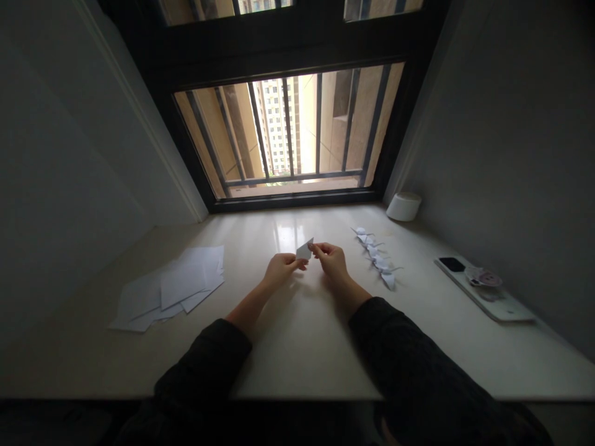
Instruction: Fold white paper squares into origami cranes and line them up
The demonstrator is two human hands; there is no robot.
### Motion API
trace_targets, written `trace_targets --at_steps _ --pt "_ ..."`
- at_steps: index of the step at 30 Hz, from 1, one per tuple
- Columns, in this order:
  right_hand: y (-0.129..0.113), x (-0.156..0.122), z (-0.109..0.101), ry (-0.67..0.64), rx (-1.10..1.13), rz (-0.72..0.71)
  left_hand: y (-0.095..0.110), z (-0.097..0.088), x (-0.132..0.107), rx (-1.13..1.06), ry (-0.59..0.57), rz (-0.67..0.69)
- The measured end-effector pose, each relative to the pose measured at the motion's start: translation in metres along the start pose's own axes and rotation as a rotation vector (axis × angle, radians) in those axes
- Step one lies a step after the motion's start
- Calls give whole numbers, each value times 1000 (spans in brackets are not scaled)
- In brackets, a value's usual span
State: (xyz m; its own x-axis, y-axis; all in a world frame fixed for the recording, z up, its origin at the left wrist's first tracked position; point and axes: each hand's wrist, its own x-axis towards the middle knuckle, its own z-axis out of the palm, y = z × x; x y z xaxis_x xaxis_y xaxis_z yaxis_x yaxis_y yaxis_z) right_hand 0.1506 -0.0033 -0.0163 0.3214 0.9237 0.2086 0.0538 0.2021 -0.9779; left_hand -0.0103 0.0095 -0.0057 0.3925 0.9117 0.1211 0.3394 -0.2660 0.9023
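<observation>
A small folded piece of white paper (304, 250) with a pointed upper corner is held up between my two hands, above the white sill. My left hand (281, 270) pinches its lower left part. On its right edge, the thumb and fingertips of my right hand (331, 257) are closed. To the right of my right hand, several small folded paper figures (374, 253) stand in a slanting row. Left of my left hand lies a loose, overlapping pile of white paper sheets (186, 279).
A phone (483, 294) with a round grip on its back lies at the right of the white sill (297, 365). Near the window's right corner stands a white rounded object (404, 206). The dark-framed window (297, 201) closes off the back, with walls on both sides.
</observation>
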Motion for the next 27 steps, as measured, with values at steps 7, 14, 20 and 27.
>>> trace_targets --at_steps 7,14,20,27 --pt "7 2 0 37 -8 -19 4 -2 -2 -234 113 -41" --pt "0 7 -1 -139 253 -89 9 -12 -2 -242 153 -96" --pt "-11 3 -7 -485 186 -107 10 -22 -1 -185 85 -105" --pt "-1 3 -7 -475 144 56 7 -29 2 -179 24 -103"
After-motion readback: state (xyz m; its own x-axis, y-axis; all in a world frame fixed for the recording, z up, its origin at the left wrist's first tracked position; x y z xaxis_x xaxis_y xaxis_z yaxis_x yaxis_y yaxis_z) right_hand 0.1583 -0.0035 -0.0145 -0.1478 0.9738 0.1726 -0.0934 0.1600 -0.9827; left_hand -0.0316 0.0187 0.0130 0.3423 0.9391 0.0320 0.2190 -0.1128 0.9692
